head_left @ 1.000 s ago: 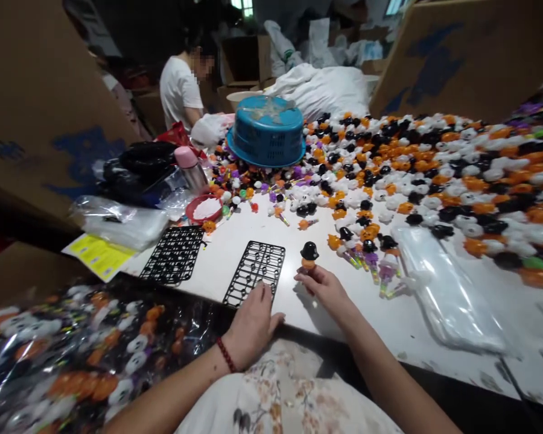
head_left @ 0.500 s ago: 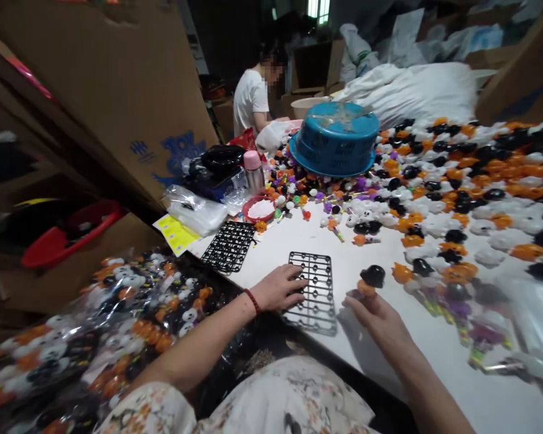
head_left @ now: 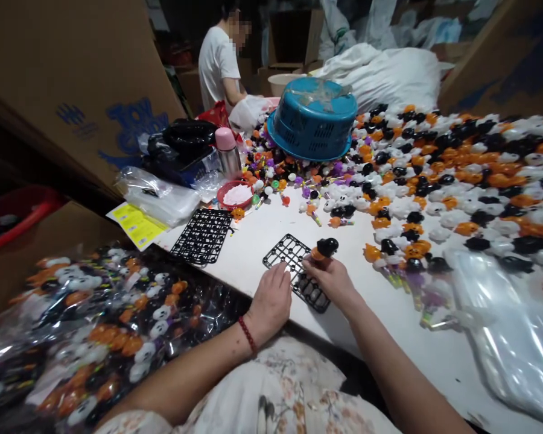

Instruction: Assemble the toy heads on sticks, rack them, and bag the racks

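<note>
My left hand (head_left: 271, 298) is closed, its fingers drawn together at the near left edge of a black plastic grid (head_left: 305, 287); the fingertips are partly hidden. The grid lies slantwise on the white table. Over its right side, my right hand (head_left: 335, 280) pinches a small plastic Halloween figure (head_left: 326, 247), black on top and orange below, held upright. A stack of similar black grids (head_left: 201, 236) rests farther left on the table.
Many orange, black and white figures (head_left: 470, 175) cover the right and back. An upturned blue basket (head_left: 314, 123), a pink-capped bottle (head_left: 228, 154) and a red dish (head_left: 219, 196) stand behind. Clear bags (head_left: 502, 331) lie right. A co-worker (head_left: 219, 63) sits beyond.
My right hand has brought the figure leftward over the grid. My left hand has gone from spread flat on the grid to curled at its edge. The grid has turned. The view has shifted.
</note>
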Action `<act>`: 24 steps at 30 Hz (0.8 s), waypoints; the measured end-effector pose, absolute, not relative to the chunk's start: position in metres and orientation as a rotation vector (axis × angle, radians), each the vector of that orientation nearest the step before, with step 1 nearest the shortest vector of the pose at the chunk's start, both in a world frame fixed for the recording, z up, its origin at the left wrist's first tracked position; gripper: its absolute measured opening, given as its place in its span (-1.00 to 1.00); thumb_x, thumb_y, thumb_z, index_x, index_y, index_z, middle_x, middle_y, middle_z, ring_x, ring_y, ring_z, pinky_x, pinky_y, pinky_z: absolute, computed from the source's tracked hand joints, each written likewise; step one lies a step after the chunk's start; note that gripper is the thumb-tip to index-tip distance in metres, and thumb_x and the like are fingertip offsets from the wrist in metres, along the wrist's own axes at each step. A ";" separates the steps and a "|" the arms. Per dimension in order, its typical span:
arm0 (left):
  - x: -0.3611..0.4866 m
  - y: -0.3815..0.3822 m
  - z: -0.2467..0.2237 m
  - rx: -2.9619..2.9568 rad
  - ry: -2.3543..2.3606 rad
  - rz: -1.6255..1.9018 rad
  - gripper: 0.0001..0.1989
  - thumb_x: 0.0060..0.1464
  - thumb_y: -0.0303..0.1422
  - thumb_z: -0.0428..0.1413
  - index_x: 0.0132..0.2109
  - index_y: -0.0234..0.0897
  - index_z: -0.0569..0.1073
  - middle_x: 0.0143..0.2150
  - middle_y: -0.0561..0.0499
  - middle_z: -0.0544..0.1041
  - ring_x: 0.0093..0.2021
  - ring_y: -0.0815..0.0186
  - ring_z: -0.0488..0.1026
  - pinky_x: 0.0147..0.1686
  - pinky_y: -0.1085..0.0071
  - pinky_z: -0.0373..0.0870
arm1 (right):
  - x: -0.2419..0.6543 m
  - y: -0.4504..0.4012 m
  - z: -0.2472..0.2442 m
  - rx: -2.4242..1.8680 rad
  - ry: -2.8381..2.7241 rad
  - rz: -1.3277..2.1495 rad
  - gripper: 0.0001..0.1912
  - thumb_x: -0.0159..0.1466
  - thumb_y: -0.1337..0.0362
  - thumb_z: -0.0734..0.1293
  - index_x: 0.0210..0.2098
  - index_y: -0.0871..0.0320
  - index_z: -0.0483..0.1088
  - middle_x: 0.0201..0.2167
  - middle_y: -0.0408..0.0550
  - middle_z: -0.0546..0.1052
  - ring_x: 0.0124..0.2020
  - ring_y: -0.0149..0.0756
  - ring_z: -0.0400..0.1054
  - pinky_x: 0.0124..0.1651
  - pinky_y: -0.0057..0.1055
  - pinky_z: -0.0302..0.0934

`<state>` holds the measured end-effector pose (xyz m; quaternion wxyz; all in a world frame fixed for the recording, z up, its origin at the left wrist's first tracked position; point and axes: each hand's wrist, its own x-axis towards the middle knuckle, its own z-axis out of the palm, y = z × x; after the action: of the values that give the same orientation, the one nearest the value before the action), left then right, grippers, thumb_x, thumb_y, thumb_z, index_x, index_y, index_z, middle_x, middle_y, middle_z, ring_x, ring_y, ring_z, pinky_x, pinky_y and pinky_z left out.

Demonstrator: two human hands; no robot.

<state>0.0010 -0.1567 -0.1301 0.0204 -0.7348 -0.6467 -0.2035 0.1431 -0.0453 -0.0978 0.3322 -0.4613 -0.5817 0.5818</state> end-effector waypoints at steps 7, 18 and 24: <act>-0.006 -0.159 -0.142 -2.419 -1.870 -0.575 -0.61 0.27 -0.42 -0.05 0.19 -0.45 0.35 0.21 -0.33 0.40 0.33 -0.02 0.20 0.25 -0.10 0.24 | 0.084 -0.039 -0.116 -1.094 -1.635 1.664 -0.73 0.04 0.11 0.43 -0.36 0.17 0.48 -0.42 -0.09 0.55 -0.35 -0.26 0.40 -0.18 -0.31 0.29; 0.002 -0.158 -0.144 -2.431 -2.005 -0.634 -0.62 0.19 -0.38 0.04 0.12 -0.41 0.43 0.09 -0.29 0.49 0.25 -0.05 0.28 0.22 -0.12 0.25 | 0.068 -0.032 -0.117 -1.162 -2.123 1.320 -0.86 0.15 0.23 0.37 -0.32 0.14 0.51 -0.40 -0.09 0.58 -0.31 -0.22 0.45 -0.24 -0.37 0.26; 0.002 -0.159 -0.147 -2.331 -1.892 -0.763 -0.66 0.13 -0.48 0.02 0.05 -0.39 0.46 0.03 -0.26 0.52 0.19 -0.05 0.33 0.14 -0.11 0.37 | 0.065 -0.033 -0.109 -1.156 -2.314 1.165 -0.94 0.20 0.33 0.33 -0.38 0.16 0.46 -0.45 -0.10 0.54 -0.38 -0.29 0.40 -0.33 -0.45 0.16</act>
<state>0.0015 -0.1591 -0.1473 0.0221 -0.7523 -0.6106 -0.2463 0.0648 -0.0330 -0.1090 0.1520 -0.4029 -0.8062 0.4058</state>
